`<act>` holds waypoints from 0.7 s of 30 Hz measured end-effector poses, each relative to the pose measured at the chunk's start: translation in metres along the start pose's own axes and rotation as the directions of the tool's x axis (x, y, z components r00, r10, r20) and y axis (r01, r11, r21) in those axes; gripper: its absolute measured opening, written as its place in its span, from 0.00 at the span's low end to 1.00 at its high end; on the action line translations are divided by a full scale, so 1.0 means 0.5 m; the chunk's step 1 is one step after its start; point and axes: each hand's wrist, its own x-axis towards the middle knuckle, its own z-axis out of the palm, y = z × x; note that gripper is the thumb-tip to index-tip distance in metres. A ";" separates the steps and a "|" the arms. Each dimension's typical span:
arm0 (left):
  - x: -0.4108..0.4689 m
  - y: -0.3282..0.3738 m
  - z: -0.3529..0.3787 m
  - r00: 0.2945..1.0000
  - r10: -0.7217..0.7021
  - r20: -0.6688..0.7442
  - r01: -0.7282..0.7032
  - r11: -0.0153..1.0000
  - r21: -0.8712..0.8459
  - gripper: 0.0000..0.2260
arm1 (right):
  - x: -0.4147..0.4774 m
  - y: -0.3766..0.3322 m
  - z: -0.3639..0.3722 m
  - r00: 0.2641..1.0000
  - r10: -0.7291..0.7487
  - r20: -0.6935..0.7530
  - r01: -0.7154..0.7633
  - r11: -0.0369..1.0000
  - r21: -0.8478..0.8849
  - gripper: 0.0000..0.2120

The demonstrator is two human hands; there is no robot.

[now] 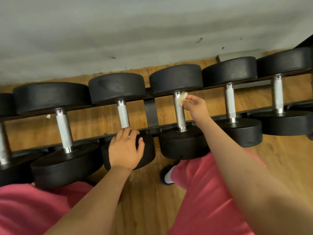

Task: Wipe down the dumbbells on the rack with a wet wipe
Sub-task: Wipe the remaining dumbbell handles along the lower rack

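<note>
- Your right grip (194,107) is pinching the wet wipe (183,97) tight between thumb and fingertips, pressing it against the right side of the steel handle (179,114) of the dumbbell in front of your right leg, just under its far head (176,79)
- Your left grip (126,149) is lying loose and open over the near head (148,150) of the neighbouring dumbbell to the left, fingers draping over the far edge and thumb sticking out to the right; it is holding nothing
- The wipe is showing only as a small, crumpled, whitish wad, with most of it hiding behind your fingers
- Your right forearm is crossing over part of the wiped dumbbell's near end, and your left grip is covering the spot where its dumbbell's handle is meeting the head
- The leftmost dumbbell (3,141) is being cut off by the frame edge, and the rightmost one (286,122) is running out at the right edge
- The dumbbells are lying side by side across the black rack (151,112), handles pointing away from you, with round black heads and knurled silver handles
- The handle under the wipe is looking darker than the paler handles beside it
- The rack is standing on a wooden floor (144,192) against a grey wall (118,31); your pink trousers (203,192) and a dark shoe (166,175) are filling the bottom of the view
</note>
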 end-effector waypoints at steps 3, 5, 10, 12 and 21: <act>0.002 0.002 -0.001 1.000 -0.015 -0.021 0.015 1.000 -0.016 0.18 | 0.000 -0.007 0.004 1.000 0.023 0.018 -0.024 1.000 0.014 0.11; 0.002 0.004 0.001 0.999 -0.018 -0.028 0.018 1.000 -0.012 0.18 | 0.002 -0.009 0.005 0.999 0.043 0.034 -0.044 0.998 0.054 0.08; 0.002 0.003 0.003 0.999 -0.020 -0.033 0.021 1.000 0.023 0.17 | 0.003 -0.026 0.022 0.992 0.102 -0.072 -0.078 0.957 0.278 0.04; 0.002 0.003 0.002 0.999 -0.020 -0.030 0.021 0.999 0.031 0.17 | -0.001 -0.033 0.027 0.986 0.134 -0.104 -0.085 0.922 0.378 0.06; 0.001 0.005 0.000 0.999 -0.010 -0.053 0.012 0.999 0.041 0.16 | -0.014 -0.021 0.008 0.945 -0.047 -0.324 0.099 0.984 0.146 0.10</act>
